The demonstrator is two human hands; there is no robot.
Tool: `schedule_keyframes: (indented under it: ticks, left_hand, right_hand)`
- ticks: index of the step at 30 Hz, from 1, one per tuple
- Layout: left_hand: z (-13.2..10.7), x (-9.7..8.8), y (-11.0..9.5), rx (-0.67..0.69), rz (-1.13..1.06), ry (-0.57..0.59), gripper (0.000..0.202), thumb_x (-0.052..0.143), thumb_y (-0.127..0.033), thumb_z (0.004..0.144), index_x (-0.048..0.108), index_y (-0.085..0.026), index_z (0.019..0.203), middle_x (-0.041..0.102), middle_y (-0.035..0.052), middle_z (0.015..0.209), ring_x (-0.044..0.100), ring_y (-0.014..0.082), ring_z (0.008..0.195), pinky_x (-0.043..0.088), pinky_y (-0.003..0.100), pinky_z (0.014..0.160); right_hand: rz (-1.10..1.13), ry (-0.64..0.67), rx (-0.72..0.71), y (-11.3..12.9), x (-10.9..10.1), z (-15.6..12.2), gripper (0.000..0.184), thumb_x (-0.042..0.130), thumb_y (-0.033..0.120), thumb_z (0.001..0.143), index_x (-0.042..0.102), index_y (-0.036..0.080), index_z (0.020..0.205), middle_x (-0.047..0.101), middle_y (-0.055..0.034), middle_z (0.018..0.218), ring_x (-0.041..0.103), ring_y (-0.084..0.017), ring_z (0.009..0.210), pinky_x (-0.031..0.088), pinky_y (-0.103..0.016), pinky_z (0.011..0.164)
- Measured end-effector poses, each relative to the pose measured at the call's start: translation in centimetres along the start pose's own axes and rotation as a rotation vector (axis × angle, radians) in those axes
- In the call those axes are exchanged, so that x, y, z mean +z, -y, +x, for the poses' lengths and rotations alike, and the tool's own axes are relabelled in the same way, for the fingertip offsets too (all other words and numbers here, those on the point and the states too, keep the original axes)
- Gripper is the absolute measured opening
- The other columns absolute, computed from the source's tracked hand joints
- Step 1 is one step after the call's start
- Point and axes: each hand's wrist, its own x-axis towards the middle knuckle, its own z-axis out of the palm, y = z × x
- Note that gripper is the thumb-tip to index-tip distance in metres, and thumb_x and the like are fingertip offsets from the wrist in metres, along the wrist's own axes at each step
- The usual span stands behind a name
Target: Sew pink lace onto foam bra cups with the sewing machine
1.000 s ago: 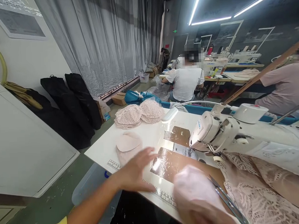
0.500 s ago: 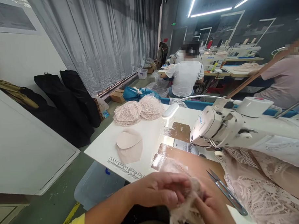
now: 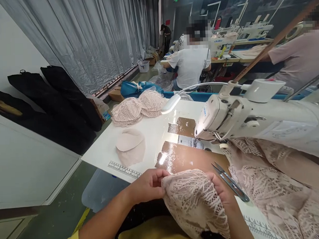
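Observation:
A pale pink lace bra cup hangs spread between my two hands in front of the table's near edge. My left hand pinches its upper left edge between thumb and fingers. On the opposite side my right hand grips the upper right edge, its fingers partly hidden by the lace. Thread snips lie just beyond my right hand, blades pointing away. More pink lace fabric is heaped to the right, below the sewing machine. A plain beige cup piece lies flat on the table, left of the machine.
Stacked lace cups sit at the back of the white table. A lamp on a bendable neck reaches over it. A translucent bin stands below the left edge. Co-workers sit at machines beyond.
The lace was bunched up between my hands; now it is opened out into a cup shape, with my hands farther apart. The view has shifted slightly right and down.

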Motion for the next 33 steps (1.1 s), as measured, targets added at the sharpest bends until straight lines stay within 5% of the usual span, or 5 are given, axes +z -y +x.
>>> schedule_keyframes:
  ticks: [8, 14, 21, 25, 33]
  left_hand:
    - [0.5, 1.1, 0.9, 0.0, -0.123, -0.235, 0.006, 0.06, -0.014, 0.066, 0.06, -0.013, 0.072, 0.06, -0.0012, 0.066, 0.057, 0.0106, 0.059, 0.045, 0.02, 0.057]
    - [0.7, 2.9, 1.8, 0.125, -0.418, -0.255, 0.02, 0.054, -0.029, 0.086, 0.066, -0.016, 0.095, 0.068, 0.004, 0.089, 0.063, 0.018, 0.084, 0.049, 0.028, 0.076]
    - [1.5, 4.2, 2.5, 0.216, -0.489, -0.351, 0.024, 0.057, -0.032, 0.088, 0.068, -0.017, 0.102, 0.069, 0.0057, 0.107, 0.058, 0.0234, 0.11, 0.04, 0.035, 0.101]
    - [2.0, 4.2, 2.4, 0.25, -0.472, -0.383, 0.029, 0.055, -0.035, 0.089, 0.067, -0.017, 0.108, 0.068, 0.0068, 0.11, 0.056, 0.0251, 0.114, 0.039, 0.038, 0.103]
    - [2.0, 4.9, 1.4, 0.24, -0.516, -0.295, 0.04, 0.048, -0.044, 0.092, 0.06, -0.015, 0.118, 0.063, 0.0102, 0.117, 0.055, 0.0265, 0.114, 0.041, 0.039, 0.1]
  right_hand:
    - [0.001, -0.031, 0.067, -1.0, -0.9, 0.2, 0.03, 0.079, 0.033, 0.063, 0.055, 0.024, 0.079, 0.063, 0.002, 0.067, 0.055, -0.016, 0.057, 0.043, -0.024, 0.05]
    - [-0.028, -0.122, -0.022, -0.9, -0.7, 0.4, 0.03, 0.077, 0.033, 0.064, 0.049, 0.024, 0.067, 0.055, 0.0047, 0.058, 0.048, -0.013, 0.051, 0.04, -0.022, 0.046]
    - [-0.132, -0.183, -0.128, -1.6, -1.9, 0.6, 0.025, 0.063, 0.047, 0.079, 0.063, 0.024, 0.088, 0.069, -0.0045, 0.085, 0.063, -0.02, 0.074, 0.049, -0.026, 0.063]
    - [-0.055, -0.066, -0.163, -1.9, -2.2, 0.9, 0.039, 0.053, 0.058, 0.081, 0.066, 0.022, 0.09, 0.069, -0.0078, 0.088, 0.064, -0.023, 0.079, 0.052, -0.032, 0.069]
    - [-0.15, -0.016, -0.011, -0.5, -0.5, 0.4, 0.026, 0.07, 0.046, 0.072, 0.066, 0.02, 0.069, 0.062, 0.0006, 0.067, 0.057, -0.017, 0.067, 0.047, -0.025, 0.063]
